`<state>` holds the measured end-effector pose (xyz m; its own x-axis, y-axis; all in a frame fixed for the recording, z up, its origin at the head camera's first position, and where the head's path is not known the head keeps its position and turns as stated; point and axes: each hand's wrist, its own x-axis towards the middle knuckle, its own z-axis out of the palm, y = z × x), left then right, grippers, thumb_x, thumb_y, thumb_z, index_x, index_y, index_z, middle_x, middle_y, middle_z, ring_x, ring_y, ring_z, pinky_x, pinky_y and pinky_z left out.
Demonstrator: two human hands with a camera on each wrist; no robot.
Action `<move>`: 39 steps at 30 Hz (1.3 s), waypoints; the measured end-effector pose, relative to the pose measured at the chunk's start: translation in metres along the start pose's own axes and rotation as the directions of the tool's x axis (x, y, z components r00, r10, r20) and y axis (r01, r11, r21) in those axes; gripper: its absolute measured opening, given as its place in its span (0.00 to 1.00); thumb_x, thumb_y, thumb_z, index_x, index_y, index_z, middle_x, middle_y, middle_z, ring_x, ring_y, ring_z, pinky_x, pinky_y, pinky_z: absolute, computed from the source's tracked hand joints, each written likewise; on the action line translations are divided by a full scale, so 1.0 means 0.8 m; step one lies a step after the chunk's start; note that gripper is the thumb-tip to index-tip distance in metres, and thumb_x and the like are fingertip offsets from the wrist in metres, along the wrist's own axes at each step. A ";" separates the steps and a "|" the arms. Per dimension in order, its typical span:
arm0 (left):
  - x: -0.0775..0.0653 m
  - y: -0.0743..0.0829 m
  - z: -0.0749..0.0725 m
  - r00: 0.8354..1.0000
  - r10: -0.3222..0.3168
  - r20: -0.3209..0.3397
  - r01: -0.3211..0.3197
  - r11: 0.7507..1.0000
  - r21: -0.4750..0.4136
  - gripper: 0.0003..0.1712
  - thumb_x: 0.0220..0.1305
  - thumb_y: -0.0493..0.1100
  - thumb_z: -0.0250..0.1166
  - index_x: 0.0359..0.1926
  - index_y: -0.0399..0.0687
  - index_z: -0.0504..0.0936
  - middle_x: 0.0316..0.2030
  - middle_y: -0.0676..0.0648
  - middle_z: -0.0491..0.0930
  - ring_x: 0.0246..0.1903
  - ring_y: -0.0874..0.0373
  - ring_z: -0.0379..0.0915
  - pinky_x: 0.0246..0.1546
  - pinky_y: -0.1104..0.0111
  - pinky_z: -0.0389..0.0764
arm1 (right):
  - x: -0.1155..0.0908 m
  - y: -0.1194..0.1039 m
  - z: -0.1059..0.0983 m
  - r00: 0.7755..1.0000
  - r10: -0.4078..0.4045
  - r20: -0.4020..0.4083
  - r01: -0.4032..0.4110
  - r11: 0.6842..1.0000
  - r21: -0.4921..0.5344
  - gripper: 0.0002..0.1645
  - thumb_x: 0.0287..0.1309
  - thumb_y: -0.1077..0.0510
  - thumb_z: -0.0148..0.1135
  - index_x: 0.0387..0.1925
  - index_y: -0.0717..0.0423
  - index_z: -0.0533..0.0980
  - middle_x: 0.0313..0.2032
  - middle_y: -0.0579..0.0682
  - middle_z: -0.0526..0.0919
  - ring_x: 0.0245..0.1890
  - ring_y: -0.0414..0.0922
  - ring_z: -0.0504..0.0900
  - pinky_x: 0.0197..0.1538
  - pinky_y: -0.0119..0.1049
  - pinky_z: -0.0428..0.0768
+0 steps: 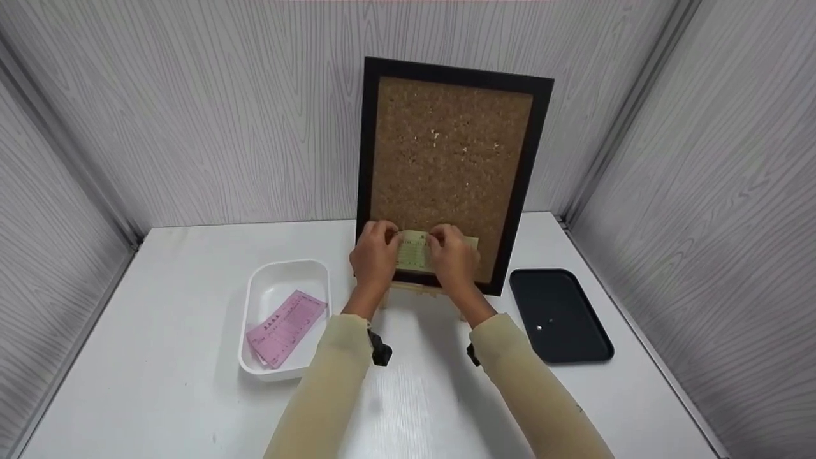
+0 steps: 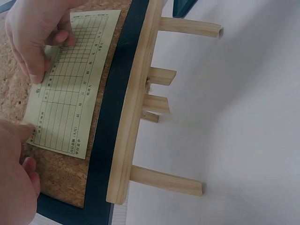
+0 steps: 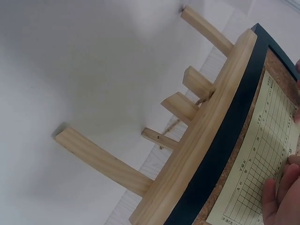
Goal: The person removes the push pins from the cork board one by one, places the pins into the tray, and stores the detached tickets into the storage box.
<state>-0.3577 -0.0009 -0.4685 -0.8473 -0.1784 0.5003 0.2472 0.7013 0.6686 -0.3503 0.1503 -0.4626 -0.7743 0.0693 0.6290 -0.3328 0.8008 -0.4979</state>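
A pale green printed receipt slip [image 1: 411, 250] lies flat against the lower part of a black-framed cork board [image 1: 446, 159]. With curled fingers my left hand [image 1: 375, 255] holds the slip by its upper left corner. My right hand [image 1: 454, 255] pinches near the middle of its upper edge and covers part of the slip's right half. In the left wrist view the slip [image 2: 70, 89] shows ruled columns, parallel to the frame's lower bar. Whether a small pin sits between the fingertips of either hand is hidden.
The board leans on a wooden easel [image 2: 136, 108] whose legs stick out toward me. To the left, a white tray [image 1: 255, 280] holds pink printed slips [image 1: 287, 328]. A dark tray [image 1: 561, 293] on the right bears small shiny bits [image 1: 539, 327]. Grey panel walls surround the white table [image 1: 178, 331].
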 end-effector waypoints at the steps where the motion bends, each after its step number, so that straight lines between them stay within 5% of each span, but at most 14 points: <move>1: 0.000 0.000 0.000 1.000 -0.004 0.007 0.004 1.000 -0.002 0.09 0.67 0.51 0.68 0.42 0.53 0.83 0.42 0.49 0.80 0.40 0.55 0.80 0.37 0.55 0.79 | 0.000 0.000 0.000 1.000 -0.004 0.002 0.004 1.000 0.000 0.05 0.65 0.53 0.68 0.38 0.49 0.82 0.35 0.46 0.85 0.33 0.43 0.84 0.34 0.45 0.78; 27: 0.002 -0.004 -0.010 0.995 -0.054 0.079 0.064 0.989 -0.133 0.10 0.69 0.48 0.67 0.48 0.53 0.86 0.42 0.51 0.86 0.42 0.55 0.82 0.43 0.57 0.79 | -0.006 -0.004 -0.002 0.998 0.023 0.060 -0.024 1.000 0.016 0.05 0.67 0.52 0.65 0.41 0.48 0.82 0.38 0.46 0.85 0.37 0.43 0.84 0.39 0.46 0.80; 39: -0.003 -0.005 -0.021 0.990 -0.084 0.114 0.107 0.971 -0.216 0.07 0.69 0.48 0.66 0.44 0.53 0.85 0.41 0.51 0.86 0.41 0.56 0.81 0.43 0.58 0.77 | -0.010 -0.001 -0.011 0.997 0.027 0.076 -0.045 0.970 0.240 0.07 0.68 0.56 0.64 0.44 0.53 0.83 0.38 0.48 0.88 0.30 0.41 0.81 0.30 0.36 0.76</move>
<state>-0.3488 -0.0148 -0.4632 -0.9132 -0.1568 0.3762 0.2503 0.5128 0.8212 -0.3396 0.1541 -0.4619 -0.8218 0.0457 0.5680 -0.4172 0.6307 -0.6544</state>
